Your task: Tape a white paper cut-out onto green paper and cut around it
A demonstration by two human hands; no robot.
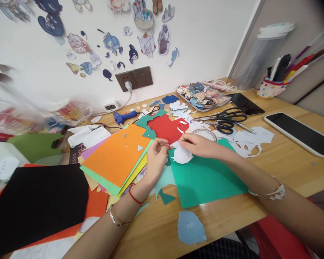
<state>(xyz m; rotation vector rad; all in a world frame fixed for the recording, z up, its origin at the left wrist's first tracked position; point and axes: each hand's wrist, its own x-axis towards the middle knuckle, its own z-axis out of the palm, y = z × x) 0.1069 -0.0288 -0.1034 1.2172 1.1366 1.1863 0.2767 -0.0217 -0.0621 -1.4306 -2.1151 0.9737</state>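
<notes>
My left hand [156, 157] and my right hand [198, 144] meet over a green paper sheet [205, 178] on the wooden desk [286, 162]. Both pinch a small white paper cutout [181, 154] that rests on the sheet's top edge. My left fingers are curled at its left side and my right fingers are pressed together at its top. A red paper sheet [166, 127] lies just behind the hands. A stack topped by an orange sheet [118, 153] lies to the left of my left hand.
Scissors [226, 120], a tape roll [204, 134] and white scraps [248, 142] lie behind my right hand. A blue glue gun [124, 116], sticker tray [203, 95], two phones [302, 133], pen cup [270, 88] and a black sheet [37, 205] surround the spot. A blue cutout [190, 226] sits at the front edge.
</notes>
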